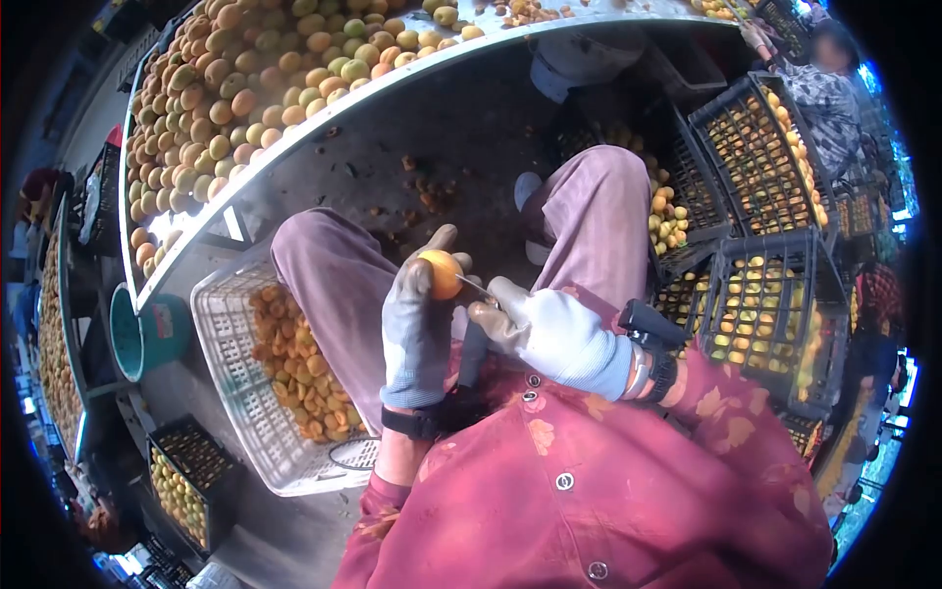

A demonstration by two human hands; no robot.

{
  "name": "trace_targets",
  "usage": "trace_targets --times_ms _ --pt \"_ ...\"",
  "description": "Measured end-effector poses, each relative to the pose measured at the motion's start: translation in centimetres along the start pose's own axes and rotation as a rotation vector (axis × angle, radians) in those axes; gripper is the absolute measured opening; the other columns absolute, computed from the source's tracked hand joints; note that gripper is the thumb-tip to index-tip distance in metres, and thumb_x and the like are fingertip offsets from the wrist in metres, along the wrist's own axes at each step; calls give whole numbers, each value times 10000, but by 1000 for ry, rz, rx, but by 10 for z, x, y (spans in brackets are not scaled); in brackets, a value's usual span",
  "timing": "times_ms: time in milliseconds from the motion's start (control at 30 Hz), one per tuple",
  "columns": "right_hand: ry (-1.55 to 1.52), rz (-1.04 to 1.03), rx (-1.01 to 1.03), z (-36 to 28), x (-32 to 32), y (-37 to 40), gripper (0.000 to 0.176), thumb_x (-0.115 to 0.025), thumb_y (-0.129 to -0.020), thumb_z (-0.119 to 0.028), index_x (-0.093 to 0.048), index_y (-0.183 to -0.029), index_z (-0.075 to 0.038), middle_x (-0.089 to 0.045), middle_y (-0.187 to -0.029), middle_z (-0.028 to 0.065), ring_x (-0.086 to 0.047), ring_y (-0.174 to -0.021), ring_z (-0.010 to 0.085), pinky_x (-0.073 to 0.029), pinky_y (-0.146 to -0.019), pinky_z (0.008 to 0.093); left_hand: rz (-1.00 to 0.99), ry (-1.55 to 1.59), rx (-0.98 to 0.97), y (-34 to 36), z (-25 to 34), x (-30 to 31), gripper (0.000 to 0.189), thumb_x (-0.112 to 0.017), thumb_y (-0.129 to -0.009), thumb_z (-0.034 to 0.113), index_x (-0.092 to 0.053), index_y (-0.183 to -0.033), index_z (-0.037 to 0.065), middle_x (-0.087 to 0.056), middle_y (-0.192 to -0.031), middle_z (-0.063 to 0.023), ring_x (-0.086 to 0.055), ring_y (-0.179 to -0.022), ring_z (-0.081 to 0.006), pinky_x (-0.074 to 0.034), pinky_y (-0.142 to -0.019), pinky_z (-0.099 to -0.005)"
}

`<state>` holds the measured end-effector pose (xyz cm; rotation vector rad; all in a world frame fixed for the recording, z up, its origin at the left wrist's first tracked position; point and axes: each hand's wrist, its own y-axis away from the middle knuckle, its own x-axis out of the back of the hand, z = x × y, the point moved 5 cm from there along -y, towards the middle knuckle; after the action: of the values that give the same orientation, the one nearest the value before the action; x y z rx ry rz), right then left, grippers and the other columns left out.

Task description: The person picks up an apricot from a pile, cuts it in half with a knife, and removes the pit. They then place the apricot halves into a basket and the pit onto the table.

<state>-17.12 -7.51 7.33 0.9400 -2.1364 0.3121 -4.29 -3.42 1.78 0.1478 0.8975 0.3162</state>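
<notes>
My left hand [406, 319], in a grey-and-white work glove, is closed around an orange-yellow apricot [441, 276] above my lap. The index finger points up past the fruit. My right hand [554, 327], gloved the same way, grips a small knife [473, 286]. Only a short stretch of its thin blade shows, its tip right at the apricot's right side; the handle is hidden in my fingers. Beside my left knee stands a white plastic basket [224, 332] with many halved apricots [306, 368] in it.
A table with a pale metal rim [324, 120] bears a heap of whole apricots [231, 83]. Black crates [760, 162] of fruit are stacked at the right. A teal bucket [157, 334] stands at the left. Fruit scraps [432, 191] lie on the floor. Another person [822, 108] is at the upper right.
</notes>
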Motion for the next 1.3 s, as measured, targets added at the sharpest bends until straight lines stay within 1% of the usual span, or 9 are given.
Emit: trace_targets --times_ms 167,333,500,700,833,1000,1133,1200,1300 --pt "56 138 -5 8 -11 -10 316 -544 -962 -370 -553 -1068 -73 -604 -623 167 -638 -550 354 -478 -446 446 26 311 153 -13 -21 6 704 -417 -998 526 -433 -1339 -90 -608 -1155 -168 -590 -1041 -263 -451 -983 -369" --pt "175 87 25 17 -24 -5 334 -550 -958 -370 -552 -1068 -55 -637 -685 178 -656 -608 354 -490 -476 447 75 -38 158 -6 -14 4 684 -482 -972 528 -483 -1291 -77 -648 -1105 -181 -625 -1013 -243 -493 -928 -347" --pt "-371 -177 -295 15 -27 -9 360 -525 -975 -389 -591 -1054 -44 -648 -694 180 -681 -664 324 -513 -556 407 138 -220 24 0 -13 8 637 -535 -955 506 -523 -1260 -54 -674 -1057 -167 -654 -940 -209 -540 -809 -309" --pt "-707 -186 -139 29 -47 -7 350 -540 -968 -411 -614 -1030 -75 -631 -689 197 -648 -676 405 -473 -562 427 -3 -121 -54 2 -11 4 643 -561 -939 505 -521 -1286 -34 -667 -1090 -156 -646 -960 -192 -530 -832 -302" --pt "-173 -72 -18 19 -9 -6 317 -583 -944 -388 -596 -950 -71 -606 -670 197 -629 -667 398 -465 -555 432 0 -285 -110 0 -4 16 617 -576 -936 490 -528 -1299 -6 -662 -1077 -125 -621 -909 -144 -514 -814 -279" --pt "-575 -4 -427 32 25 -5 332 -683 -889 -371 -631 -942 -48 -596 -631 6 -561 -584 47 -461 -572 244 86 -537 -158 -1 11 32 454 -637 -897 221 -544 -1291 15 -633 -1173 -64 -606 -882 -108 -502 -800 -255" --pt "-756 -99 -371 26 0 -30 412 -718 -862 -377 -615 -1061 -31 -648 -814 72 -617 -738 91 -489 -663 260 36 -1152 -343 8 7 -9 635 -755 -755 175 -509 -1318 12 -656 -1166 -144 -658 -1038 -225 -511 -875 -309" --pt "-360 -225 -412 21 -2 -41 425 -718 -864 -362 -604 -1089 -19 -652 -896 78 -618 -811 109 -497 -716 270 27 -1181 -250 14 8 -10 675 -761 -741 188 -493 -1338 24 -655 -1163 -151 -660 -1048 -244 -509 -884 -318" --pt "-873 -251 -462 16 -9 -39 394 -693 -887 -306 -591 -1096 12 -640 -908 57 -598 -783 94 -496 -687 236 22 -973 -245 13 9 -9 655 -746 -746 181 -500 -1330 18 -652 -1175 -146 -654 -1054 -237 -505 -893 -315"
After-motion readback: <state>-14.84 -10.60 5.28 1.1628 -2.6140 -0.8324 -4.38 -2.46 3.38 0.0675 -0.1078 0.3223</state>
